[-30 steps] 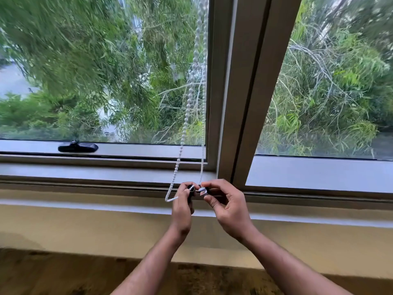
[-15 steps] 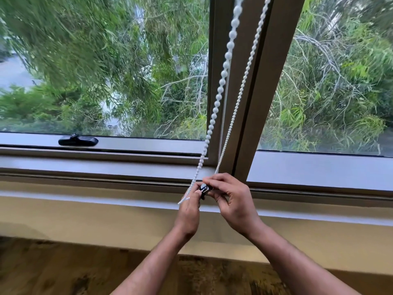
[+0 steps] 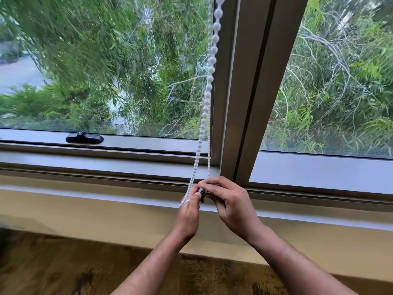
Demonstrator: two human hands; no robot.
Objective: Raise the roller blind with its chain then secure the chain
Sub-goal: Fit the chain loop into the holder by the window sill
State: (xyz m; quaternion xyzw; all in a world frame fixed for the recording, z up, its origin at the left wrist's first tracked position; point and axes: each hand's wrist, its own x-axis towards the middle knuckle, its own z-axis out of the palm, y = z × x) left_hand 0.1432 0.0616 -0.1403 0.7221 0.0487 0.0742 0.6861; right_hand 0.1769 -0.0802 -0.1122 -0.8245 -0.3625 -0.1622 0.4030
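A white beaded chain (image 3: 207, 96) hangs in two strands from above the frame, down in front of the left window pane. Its lower loop ends at my hands, just above the sill. My left hand (image 3: 189, 216) pinches the bottom of the loop, a short bend of beads sticking out to its left. My right hand (image 3: 229, 205) is closed on a small dark clip (image 3: 202, 193) that sits between both thumbs, against the chain. The roller blind itself is out of view above.
A grey vertical mullion (image 3: 251, 92) stands just right of the chain. A black window latch (image 3: 84, 138) lies on the lower left frame. The sill ledge (image 3: 106, 196) runs below the window, above a beige wall and wooden floor (image 3: 63, 267). Trees fill both panes.
Both hands have stayed just above the sill while the view shifted. The two chain strands now run straighter and closer together; half a second ago they slanted across the mullion.
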